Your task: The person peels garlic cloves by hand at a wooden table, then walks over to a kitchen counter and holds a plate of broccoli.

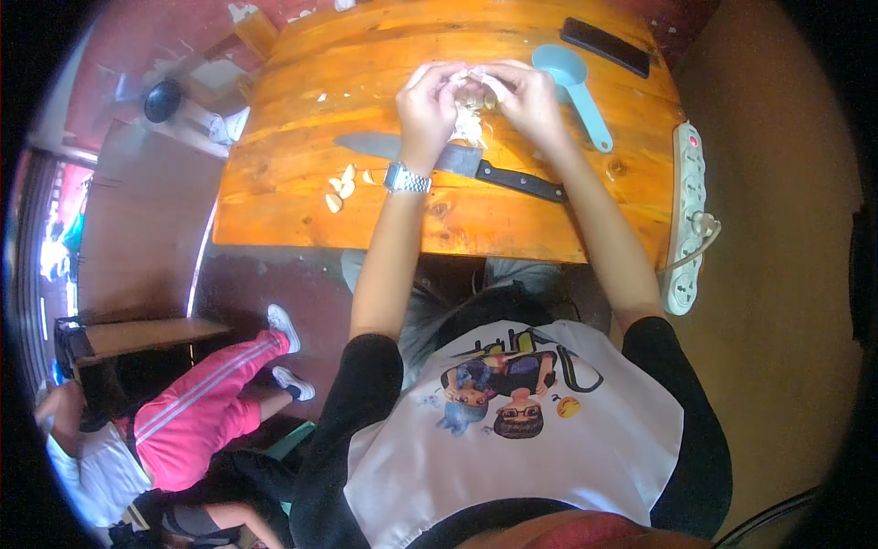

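Note:
My left hand [428,102], with a metal watch [408,177] on its wrist, and my right hand [523,99] meet above the wooden table. Their fingertips are pinched together on a small pale garlic clove [470,77], partly hidden by the fingers. Just below the hands lie papery garlic skins [470,126] and some brownish pieces, perhaps unpeeled cloves. A knife [518,179] with a black handle lies flat beneath my forearms, its blade pointing left. Several peeled garlic cloves [346,187] rest left of my watch.
A teal scoop [585,108] and a black phone [605,48] lie on the wooden table [302,119] at right. A white power strip [686,220] with a plug runs along the table's right edge. At lower left are people, one in pink trousers [197,412].

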`<action>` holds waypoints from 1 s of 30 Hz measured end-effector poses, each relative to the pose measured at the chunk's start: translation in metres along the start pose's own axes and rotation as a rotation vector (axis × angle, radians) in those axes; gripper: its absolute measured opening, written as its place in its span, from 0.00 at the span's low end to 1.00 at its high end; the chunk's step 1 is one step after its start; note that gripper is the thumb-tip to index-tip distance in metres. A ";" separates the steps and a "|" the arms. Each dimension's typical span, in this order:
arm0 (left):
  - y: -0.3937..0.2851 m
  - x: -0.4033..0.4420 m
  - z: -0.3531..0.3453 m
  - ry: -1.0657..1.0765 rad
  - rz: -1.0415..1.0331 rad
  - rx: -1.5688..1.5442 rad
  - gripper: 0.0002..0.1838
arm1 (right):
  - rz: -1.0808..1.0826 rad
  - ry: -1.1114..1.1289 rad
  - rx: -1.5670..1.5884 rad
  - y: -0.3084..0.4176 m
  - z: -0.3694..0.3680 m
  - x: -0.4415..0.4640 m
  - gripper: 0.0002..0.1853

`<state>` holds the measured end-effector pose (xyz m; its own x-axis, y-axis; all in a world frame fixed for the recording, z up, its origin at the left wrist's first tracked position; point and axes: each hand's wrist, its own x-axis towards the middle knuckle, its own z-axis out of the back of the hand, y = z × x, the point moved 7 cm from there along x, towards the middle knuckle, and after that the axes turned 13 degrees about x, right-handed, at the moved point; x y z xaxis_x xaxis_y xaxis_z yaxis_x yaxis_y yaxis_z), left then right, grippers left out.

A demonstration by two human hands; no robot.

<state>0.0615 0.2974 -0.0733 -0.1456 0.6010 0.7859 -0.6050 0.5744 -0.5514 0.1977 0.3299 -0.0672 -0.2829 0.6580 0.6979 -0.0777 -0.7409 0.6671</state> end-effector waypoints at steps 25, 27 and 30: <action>-0.016 -0.004 0.005 -0.050 -0.157 0.317 0.16 | 0.129 0.032 -0.197 0.007 -0.016 -0.010 0.13; -0.018 -0.004 0.005 -0.037 -0.145 0.304 0.15 | 0.119 0.011 -0.215 0.009 -0.014 -0.009 0.12; -0.013 -0.003 0.005 -0.036 -0.103 0.215 0.13 | 0.128 -0.033 -0.181 0.010 -0.010 -0.007 0.11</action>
<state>0.0657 0.2853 -0.0672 -0.0997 0.5231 0.8464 -0.7700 0.4982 -0.3986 0.1896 0.3166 -0.0678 -0.2707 0.5587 0.7839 -0.2139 -0.8289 0.5169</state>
